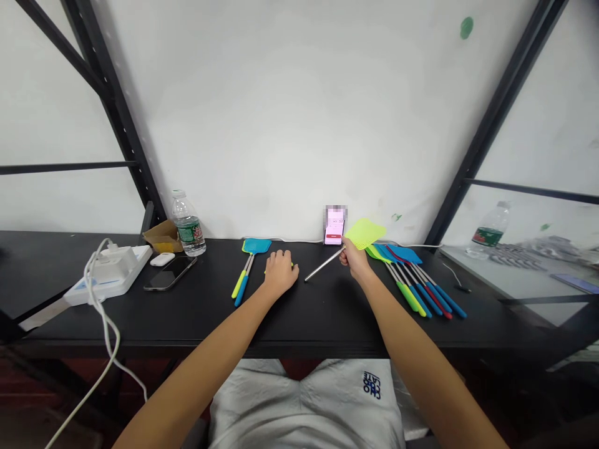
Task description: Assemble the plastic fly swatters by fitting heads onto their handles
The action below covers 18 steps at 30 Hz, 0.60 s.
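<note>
R hand (354,257) grips yellow-grn swatter (365,234) nr its head, L hand (279,273) over yellow-grn bit (292,265), can't tell if clenched

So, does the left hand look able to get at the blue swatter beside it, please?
Probably yes: the blue swatter lies close by, its blue handle uncovered, though the left hand covers, perhaps holds, something yellow-green.

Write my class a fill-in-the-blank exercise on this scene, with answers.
The person grips a yellow swatter in the ____ hand.
Beside the left hand lie a yellow-handled swatter and a ____-handled one.
In the row of swatters, the only handle not blue, yellow or green is ____.
The lit phone stands upright; the dark phone lies ____.
right; blue; red; flat
</note>
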Each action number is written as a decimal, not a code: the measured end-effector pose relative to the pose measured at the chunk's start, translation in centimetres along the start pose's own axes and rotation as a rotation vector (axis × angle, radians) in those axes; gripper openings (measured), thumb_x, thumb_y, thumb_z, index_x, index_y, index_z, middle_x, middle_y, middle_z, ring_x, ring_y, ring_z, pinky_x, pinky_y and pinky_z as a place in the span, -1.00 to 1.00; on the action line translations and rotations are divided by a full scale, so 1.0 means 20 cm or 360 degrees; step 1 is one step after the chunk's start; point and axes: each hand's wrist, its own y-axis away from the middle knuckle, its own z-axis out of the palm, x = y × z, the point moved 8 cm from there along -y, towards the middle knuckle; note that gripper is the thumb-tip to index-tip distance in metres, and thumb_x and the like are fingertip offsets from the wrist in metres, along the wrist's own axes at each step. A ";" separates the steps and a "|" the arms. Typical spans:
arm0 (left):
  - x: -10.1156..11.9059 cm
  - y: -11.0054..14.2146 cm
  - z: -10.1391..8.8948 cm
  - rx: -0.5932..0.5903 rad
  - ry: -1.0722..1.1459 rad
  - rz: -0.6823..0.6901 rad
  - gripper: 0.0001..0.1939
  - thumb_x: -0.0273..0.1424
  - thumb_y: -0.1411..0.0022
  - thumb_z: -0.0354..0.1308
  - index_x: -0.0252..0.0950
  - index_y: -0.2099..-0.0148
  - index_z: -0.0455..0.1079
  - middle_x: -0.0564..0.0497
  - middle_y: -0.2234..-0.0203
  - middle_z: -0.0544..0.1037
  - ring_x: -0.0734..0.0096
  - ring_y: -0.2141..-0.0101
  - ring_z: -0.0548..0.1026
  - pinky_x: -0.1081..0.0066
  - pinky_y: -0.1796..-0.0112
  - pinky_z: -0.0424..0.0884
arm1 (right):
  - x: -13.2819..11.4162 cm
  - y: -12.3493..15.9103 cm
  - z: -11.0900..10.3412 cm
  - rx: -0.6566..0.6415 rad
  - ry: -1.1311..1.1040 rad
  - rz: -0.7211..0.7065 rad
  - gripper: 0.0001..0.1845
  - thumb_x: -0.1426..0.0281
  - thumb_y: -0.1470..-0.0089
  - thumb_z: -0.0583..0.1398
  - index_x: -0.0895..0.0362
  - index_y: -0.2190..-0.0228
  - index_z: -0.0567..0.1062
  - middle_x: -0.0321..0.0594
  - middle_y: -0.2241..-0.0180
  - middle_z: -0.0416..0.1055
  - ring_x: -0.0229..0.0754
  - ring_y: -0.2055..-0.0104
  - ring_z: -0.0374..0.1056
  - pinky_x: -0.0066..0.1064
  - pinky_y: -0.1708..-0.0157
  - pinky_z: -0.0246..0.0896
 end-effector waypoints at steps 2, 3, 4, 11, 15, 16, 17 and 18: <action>0.05 0.02 -0.04 0.0152 0.0082 0.0108 -0.76 -0.26 -0.31 0.02 -0.29 0.09 0.35 -0.17 0.14 0.46 0.13 0.05 0.36 0.23 0.03 0.26 | 0.00 0.01 0.01 -0.0029 0.0017 0.0002 -0.61 0.23 -0.02 0.25 0.06 0.58 0.14 -0.46 0.78 0.05 -0.38 0.75 -0.01 -0.54 0.79 -0.18; 0.08 0.03 -0.05 0.0223 0.0141 0.0178 -0.75 -0.24 -0.33 0.00 -0.29 0.10 0.36 -0.16 0.16 0.47 0.14 0.07 0.36 0.23 0.03 0.26 | 0.00 0.01 0.02 -0.0047 0.0031 0.0010 -0.61 0.23 -0.03 0.23 0.06 0.59 0.13 -0.45 0.79 0.05 -0.38 0.75 -0.01 -0.54 0.78 -0.19; 0.12 0.04 -0.07 0.0278 0.0206 0.0257 -0.75 -0.23 -0.35 -0.02 -0.28 0.11 0.36 -0.14 0.18 0.48 0.16 0.08 0.37 0.23 0.04 0.26 | 0.01 0.02 0.03 -0.0069 0.0049 0.0015 -0.61 0.23 -0.05 0.22 0.07 0.59 0.13 -0.44 0.79 0.05 -0.38 0.76 -0.01 -0.54 0.78 -0.19; 0.34 0.04 -0.02 0.0170 0.0577 0.0560 -0.77 -0.23 -0.33 0.03 -0.27 0.24 0.39 -0.06 0.33 0.53 0.27 0.25 0.46 0.34 0.22 0.32 | 0.10 0.06 0.15 -0.0352 0.0282 0.0036 -0.58 0.25 -0.14 0.14 0.09 0.66 0.16 -0.38 0.77 0.10 -0.39 0.75 0.00 -0.53 0.76 -0.16; 0.44 -0.04 0.06 -0.0038 0.0721 0.0442 -0.75 -0.35 -0.35 -0.06 -0.26 0.27 0.41 -0.07 0.37 0.56 0.31 0.35 0.49 0.40 0.32 0.29 | 0.14 0.07 0.16 -0.0405 0.0404 0.0021 -0.66 0.27 -0.14 0.13 0.11 0.61 0.23 -0.38 0.75 0.12 -0.37 0.73 0.04 -0.54 0.76 -0.10; 0.45 -0.06 0.07 -0.0070 0.0763 0.0396 -0.74 -0.36 -0.34 -0.07 -0.27 0.28 0.42 -0.07 0.37 0.57 0.31 0.36 0.49 0.40 0.34 0.28 | 0.14 0.06 0.16 -0.0423 0.0423 0.0003 -0.68 0.27 -0.14 0.13 0.11 0.59 0.25 -0.39 0.74 0.12 -0.37 0.73 0.03 -0.54 0.76 -0.10; 0.45 -0.08 0.08 -0.0092 0.0801 0.0358 -0.74 -0.37 -0.34 -0.07 -0.27 0.28 0.43 -0.07 0.38 0.58 0.31 0.36 0.50 0.41 0.34 0.28 | 0.14 0.06 0.16 -0.0453 0.0451 -0.0009 -0.70 0.27 -0.14 0.13 0.11 0.57 0.26 -0.39 0.73 0.12 -0.37 0.73 0.03 -0.54 0.77 -0.10; 0.45 -0.09 0.10 -0.0116 0.0831 0.0331 -0.74 -0.38 -0.32 -0.06 -0.27 0.28 0.44 -0.07 0.37 0.58 0.31 0.35 0.50 0.41 0.35 0.27 | 0.15 0.06 0.16 -0.0479 0.0493 -0.0014 -0.70 0.27 -0.14 0.12 0.11 0.57 0.27 -0.39 0.74 0.12 -0.36 0.73 0.03 -0.53 0.77 -0.11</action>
